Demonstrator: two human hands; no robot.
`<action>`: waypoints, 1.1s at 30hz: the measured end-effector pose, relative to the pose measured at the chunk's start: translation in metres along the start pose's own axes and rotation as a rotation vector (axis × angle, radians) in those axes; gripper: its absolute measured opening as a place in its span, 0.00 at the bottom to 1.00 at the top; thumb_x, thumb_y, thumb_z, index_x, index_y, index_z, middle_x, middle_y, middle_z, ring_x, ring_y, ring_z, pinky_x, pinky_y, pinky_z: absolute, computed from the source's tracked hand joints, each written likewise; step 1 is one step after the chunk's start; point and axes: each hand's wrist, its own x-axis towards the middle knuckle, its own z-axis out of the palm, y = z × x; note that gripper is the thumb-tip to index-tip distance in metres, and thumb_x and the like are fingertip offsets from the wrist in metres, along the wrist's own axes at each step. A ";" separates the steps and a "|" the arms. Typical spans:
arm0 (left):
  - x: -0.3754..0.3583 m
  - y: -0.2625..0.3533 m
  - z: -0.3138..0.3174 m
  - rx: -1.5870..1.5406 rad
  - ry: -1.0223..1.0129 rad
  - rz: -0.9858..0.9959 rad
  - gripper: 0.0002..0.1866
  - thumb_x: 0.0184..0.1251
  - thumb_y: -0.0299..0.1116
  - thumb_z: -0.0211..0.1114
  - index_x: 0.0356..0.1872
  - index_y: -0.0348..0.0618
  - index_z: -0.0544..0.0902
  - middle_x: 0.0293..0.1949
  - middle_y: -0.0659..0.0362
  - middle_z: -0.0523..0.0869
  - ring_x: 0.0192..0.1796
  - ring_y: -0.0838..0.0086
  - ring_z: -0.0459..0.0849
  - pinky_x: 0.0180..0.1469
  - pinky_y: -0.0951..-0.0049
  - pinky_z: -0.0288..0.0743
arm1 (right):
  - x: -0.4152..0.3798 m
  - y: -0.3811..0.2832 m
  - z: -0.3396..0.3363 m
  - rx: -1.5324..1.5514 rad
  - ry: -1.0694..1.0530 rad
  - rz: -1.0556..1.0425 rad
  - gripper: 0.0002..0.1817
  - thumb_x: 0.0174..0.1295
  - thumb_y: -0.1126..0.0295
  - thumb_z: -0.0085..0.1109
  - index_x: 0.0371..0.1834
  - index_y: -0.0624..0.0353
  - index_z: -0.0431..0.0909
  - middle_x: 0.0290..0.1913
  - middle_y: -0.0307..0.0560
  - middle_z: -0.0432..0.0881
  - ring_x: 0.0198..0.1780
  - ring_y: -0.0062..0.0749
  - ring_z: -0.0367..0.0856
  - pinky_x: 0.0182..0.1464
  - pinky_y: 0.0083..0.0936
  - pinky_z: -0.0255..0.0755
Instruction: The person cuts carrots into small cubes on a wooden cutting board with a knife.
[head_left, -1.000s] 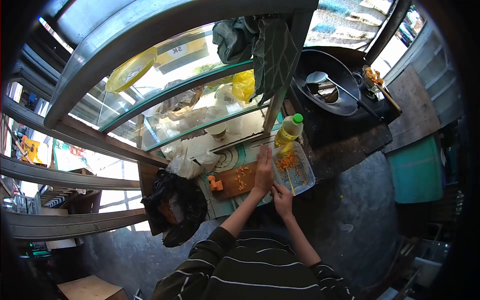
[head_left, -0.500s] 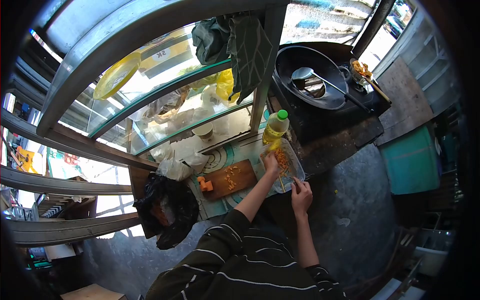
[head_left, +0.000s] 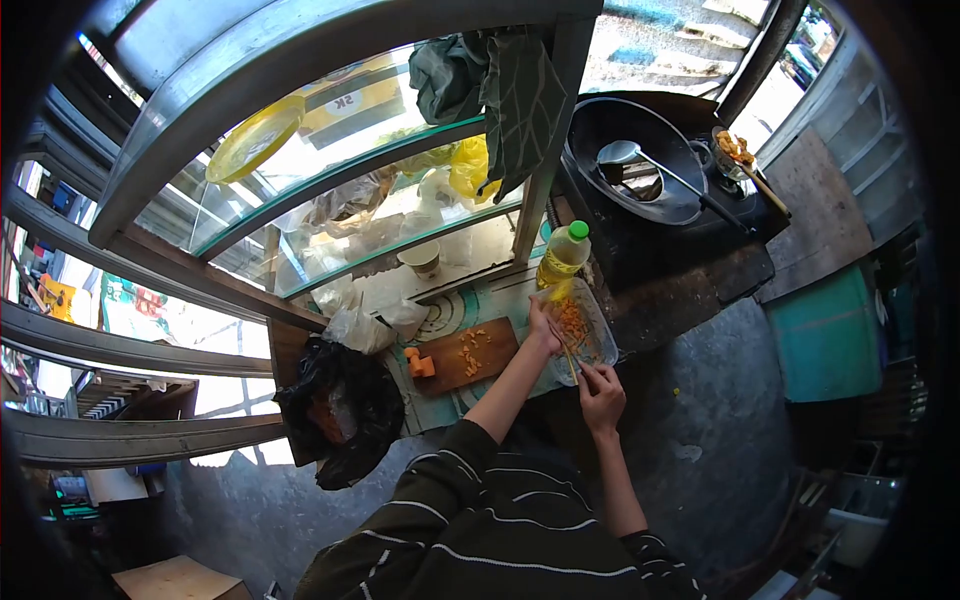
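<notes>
A clear plastic tub (head_left: 604, 340) holds small orange pieces (head_left: 572, 322). Over its left side is my left hand (head_left: 543, 332), fingers curled and partly hidden; I cannot tell what is in them. At the tub's near edge, my right hand (head_left: 602, 396) pinches the lower end of a thin wooden stick (head_left: 571, 362), whose upper part runs up beside my left thumb. A bottle of yellow liquid with a green cap (head_left: 563, 256) stands behind the tub. To the left, a wooden board (head_left: 487, 362) carries small orange bits and a larger orange chunk (head_left: 420, 363).
A black wok (head_left: 640, 200) with a ladle (head_left: 622, 153) sits on the stove at back right, beside a strainer of fried food (head_left: 735, 150). A black plastic bag (head_left: 345, 440) hangs at the left. The glass case (head_left: 370, 170) rises behind the counter, with a paper cup (head_left: 422, 260).
My right hand has moved left relative to the tub, its fingers now at the stick's lower end. My left hand stays over the tub. The whole view has shifted slightly.
</notes>
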 end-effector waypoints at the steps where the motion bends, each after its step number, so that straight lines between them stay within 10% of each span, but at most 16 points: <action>1: 0.001 0.001 -0.003 0.086 0.044 -0.024 0.47 0.53 0.73 0.33 0.68 0.54 0.43 0.68 0.51 0.49 0.68 0.56 0.50 0.64 0.43 0.35 | -0.003 -0.001 -0.002 0.014 -0.015 -0.020 0.11 0.49 0.69 0.61 0.38 0.48 0.82 0.30 0.40 0.76 0.31 0.35 0.77 0.34 0.30 0.70; 7: 0.004 0.001 -0.012 0.053 -0.037 -0.039 0.49 0.50 0.76 0.30 0.68 0.58 0.36 0.69 0.52 0.38 0.71 0.57 0.33 0.64 0.44 0.23 | -0.002 0.027 0.005 -0.144 0.085 0.021 0.11 0.49 0.70 0.60 0.37 0.48 0.82 0.29 0.41 0.76 0.30 0.34 0.77 0.32 0.28 0.70; 20: -0.001 0.003 -0.007 0.098 -0.021 -0.047 0.44 0.53 0.73 0.29 0.68 0.61 0.41 0.70 0.53 0.38 0.71 0.56 0.35 0.61 0.37 0.22 | -0.011 0.026 -0.005 -0.041 0.028 -0.001 0.10 0.50 0.69 0.60 0.37 0.52 0.82 0.30 0.43 0.77 0.30 0.35 0.78 0.33 0.28 0.71; 27: -0.066 0.041 -0.059 0.826 -0.012 0.694 0.18 0.58 0.41 0.60 0.46 0.42 0.76 0.46 0.55 0.76 0.49 0.76 0.70 0.48 0.70 0.66 | -0.010 -0.010 0.010 0.233 0.067 0.023 0.13 0.55 0.71 0.54 0.43 0.61 0.75 0.32 0.52 0.77 0.34 0.44 0.78 0.38 0.32 0.71; 33: -0.101 0.068 -0.128 1.877 0.480 0.826 0.25 0.56 0.36 0.61 0.54 0.36 0.68 0.52 0.47 0.70 0.54 0.61 0.69 0.53 0.65 0.65 | -0.019 -0.014 0.088 0.173 -0.194 -0.129 0.13 0.57 0.71 0.53 0.45 0.60 0.74 0.35 0.52 0.74 0.34 0.46 0.76 0.38 0.32 0.70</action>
